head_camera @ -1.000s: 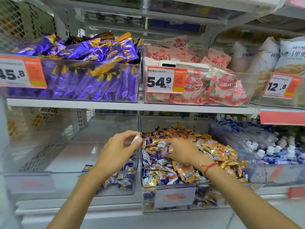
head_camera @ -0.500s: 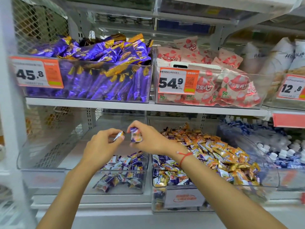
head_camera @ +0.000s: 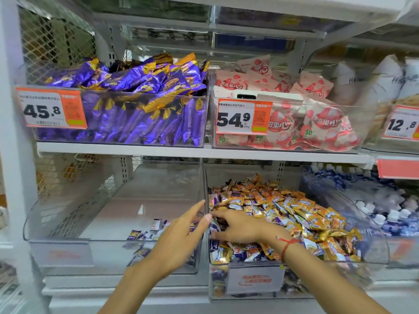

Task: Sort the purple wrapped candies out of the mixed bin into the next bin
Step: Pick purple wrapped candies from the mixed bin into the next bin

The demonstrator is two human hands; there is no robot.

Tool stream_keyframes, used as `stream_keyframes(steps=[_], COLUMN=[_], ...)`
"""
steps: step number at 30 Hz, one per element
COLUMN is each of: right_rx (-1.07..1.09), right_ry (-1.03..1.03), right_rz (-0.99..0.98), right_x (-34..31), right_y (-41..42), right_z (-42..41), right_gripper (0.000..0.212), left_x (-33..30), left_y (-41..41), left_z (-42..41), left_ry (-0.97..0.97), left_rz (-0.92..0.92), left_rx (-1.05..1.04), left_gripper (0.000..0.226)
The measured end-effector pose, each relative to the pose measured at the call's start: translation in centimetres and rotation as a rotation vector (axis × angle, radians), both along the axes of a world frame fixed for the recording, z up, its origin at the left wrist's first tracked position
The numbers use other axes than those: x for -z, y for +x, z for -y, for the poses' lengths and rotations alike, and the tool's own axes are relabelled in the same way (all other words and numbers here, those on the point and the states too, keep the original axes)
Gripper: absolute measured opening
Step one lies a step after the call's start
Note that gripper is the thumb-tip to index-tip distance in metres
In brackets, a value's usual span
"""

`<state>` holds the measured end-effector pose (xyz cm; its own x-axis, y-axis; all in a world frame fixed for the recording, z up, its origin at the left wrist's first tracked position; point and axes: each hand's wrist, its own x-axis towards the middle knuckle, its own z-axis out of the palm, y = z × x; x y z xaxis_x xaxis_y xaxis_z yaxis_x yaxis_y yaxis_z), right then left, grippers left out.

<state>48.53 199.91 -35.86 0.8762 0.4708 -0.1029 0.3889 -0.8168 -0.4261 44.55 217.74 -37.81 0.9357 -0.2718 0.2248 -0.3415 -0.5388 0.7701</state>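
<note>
The right hand (head_camera: 240, 227) lies on the heap in the mixed bin (head_camera: 254, 282), fingers spread and reaching left toward the bin's left wall; whether the fingertips pinch a wrapper I cannot tell — they sink among the candies. A red string bracelet (head_camera: 287, 244) circles its wrist. The left hand (head_camera: 181, 236) hovers over the near right corner of the next bin (head_camera: 61, 252), just left of that same wall, fingers straight, close together and holding nothing, tips pointing up and right toward the wall's top edge.

The purple wrapped candies (head_camera: 145, 234) already sorted lie scattered flat on the next bin's floor near its front, left of the mixed bin; their long axes run every which way, with no common direction. More purple ones show among the orange and gold candies (head_camera: 301, 214) at the heap's left edge, beside the right fingers.

Both clear bins sit on the lower white shelf. Above the mixed bin, the upper shelf (head_camera: 199, 151) carries a bin of purple bars (head_camera: 136, 114) with a 45.8 tag (head_camera: 51, 108), and pink-and-white packets (head_camera: 306, 123) tagged 54.9. To the right of the mixed bin — small blue-and-white items (head_camera: 390, 214).
</note>
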Motion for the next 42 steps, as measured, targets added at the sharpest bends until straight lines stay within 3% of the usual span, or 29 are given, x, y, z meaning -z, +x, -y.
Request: stream_keyframes(steps=[2, 4, 8, 10, 14, 18, 22, 26, 30, 35, 37, 42], right_rx=[0.002, 0.051, 0.159, 0.146, 0.005, 0.046, 0.131, 0.403, 0.357, 0.189, 0.103, -0.02], right_ry=[-0.024, -0.129, -0.19, -0.201, -0.077, 0.102, 0.422, 0.842, 1.079, 0.905, 0.764, 0.407], right_rz=[-0.033, -0.081, -0.073, 0.038, 0.147, 0.139, 0.128, 0.004, -0.13, 0.053, 0.158, 0.181], right_x=[-0.1, -0.7, 2.8, 3.5, -1.1, -1.2, -2.0, -2.8, -4.0, -5.1, -4.9, -3.9], right_y=[0.8, 1.3, 4.7, 4.7, 1.7, 1.5, 0.7, -0.1, -0.9, -0.5, 0.3, 1.8], right_z=[-0.8, -1.9, -0.8, 0.0, -0.7, 1.1, 2.9, 4.6, 4.4, -1.2, -4.2, -5.8], right_gripper=[0.084, 0.089, 0.03, 0.028, 0.034, 0.018, 0.013, 0.016, 0.023, 0.02, 0.022, 0.032], left_x=[0.6, 0.8, 0.6, 0.6, 0.5, 0.2, -0.2, -1.0, -1.7, -2.3, -2.5, -1.7], left_y=[-0.1, -0.3, -0.7, -0.7, -0.4, -0.2, -0.4, -0.4, 0.3, 1.5, 1.6, 1.6], left_z=[0.3, 0.4, 0.5, 0.7, 0.9, 1.0, 1.2, 1.5, 1.5, -0.4, -1.2, -2.0], left_ry=[-0.061, -0.068, -0.048, -0.055, -0.045, -0.038, -0.012, 0.062, 0.07, -0.182, -0.154, -0.001], left_rz=[-0.023, -0.017, 0.0, 0.011, 0.024, 0.024, 0.028, 0.063, 0.024, -0.129, -0.174, -0.139], left_rx=[-0.01, -0.029, -0.049, -0.068, -0.13, -0.147, -0.174, -0.218, -0.193, -0.162, -0.167, -0.174], left_gripper=[0.07, 0.071, 0.072, 0.062, 0.052, 0.051, 0.048, 0.045, 0.044, 0.018, 0.019, 0.023])
